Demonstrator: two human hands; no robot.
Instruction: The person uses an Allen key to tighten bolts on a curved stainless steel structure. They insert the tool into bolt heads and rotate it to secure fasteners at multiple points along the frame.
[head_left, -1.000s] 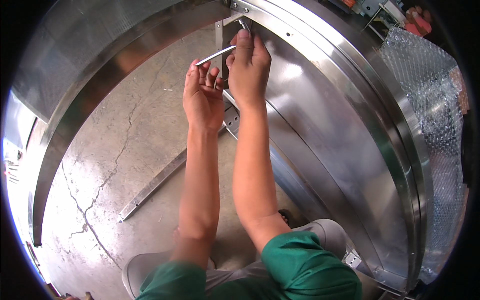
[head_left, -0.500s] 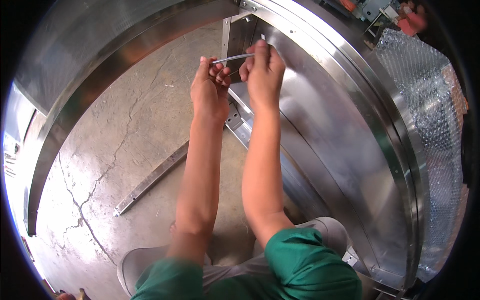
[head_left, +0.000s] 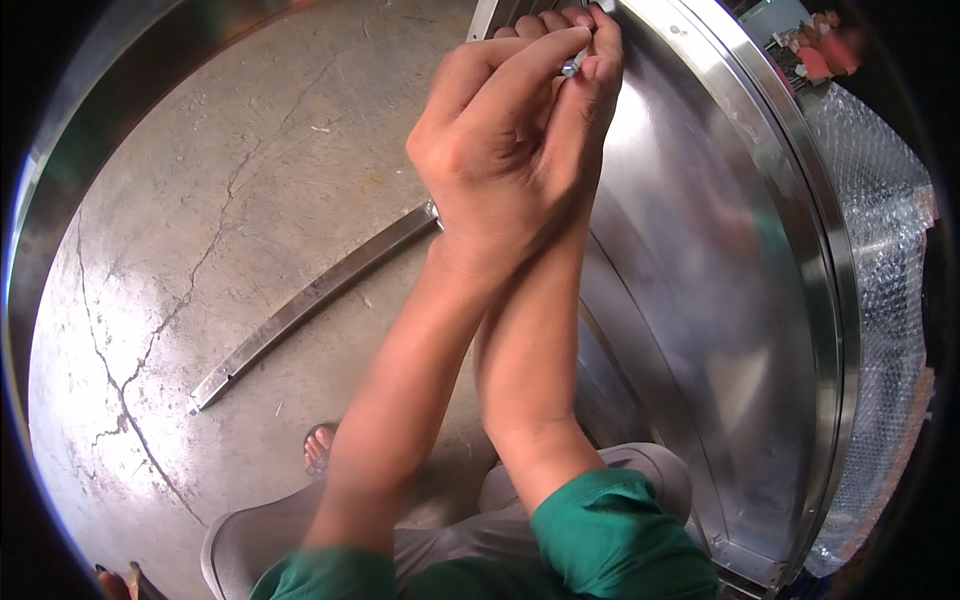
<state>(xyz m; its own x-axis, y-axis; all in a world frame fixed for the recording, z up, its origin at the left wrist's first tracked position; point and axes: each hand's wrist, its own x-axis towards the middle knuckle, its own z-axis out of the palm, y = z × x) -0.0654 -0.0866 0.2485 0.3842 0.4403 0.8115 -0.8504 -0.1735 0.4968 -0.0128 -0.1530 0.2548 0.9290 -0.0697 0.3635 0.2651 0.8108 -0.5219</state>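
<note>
Both hands are together at the top, by the corner of a curved sheet-metal panel [head_left: 690, 260]. My left hand [head_left: 490, 130] crosses in front of my right wrist, its fingers bent and closed toward the right hand. Between the fingertips shows the small shiny end of a thin metal rod [head_left: 572, 67]; the rest of it is hidden. My right hand [head_left: 588, 105] is closed around it too, the thumb lying beside the shiny end. Whatever the fingers touch at the panel's corner is covered by the hands.
A narrow metal bar [head_left: 310, 300] lies on the cracked concrete floor [head_left: 200, 180] to the left. A curved metal rim [head_left: 65, 190] arcs round the far left. Bubble wrap [head_left: 885, 300] lies outside the panel at right. My sandalled foot [head_left: 318, 450] is near the bar.
Held apart before with the rod stretched between them, my hands have come together higher up, the left crossing over the right. The view has shifted, and more of the bar shows.
</note>
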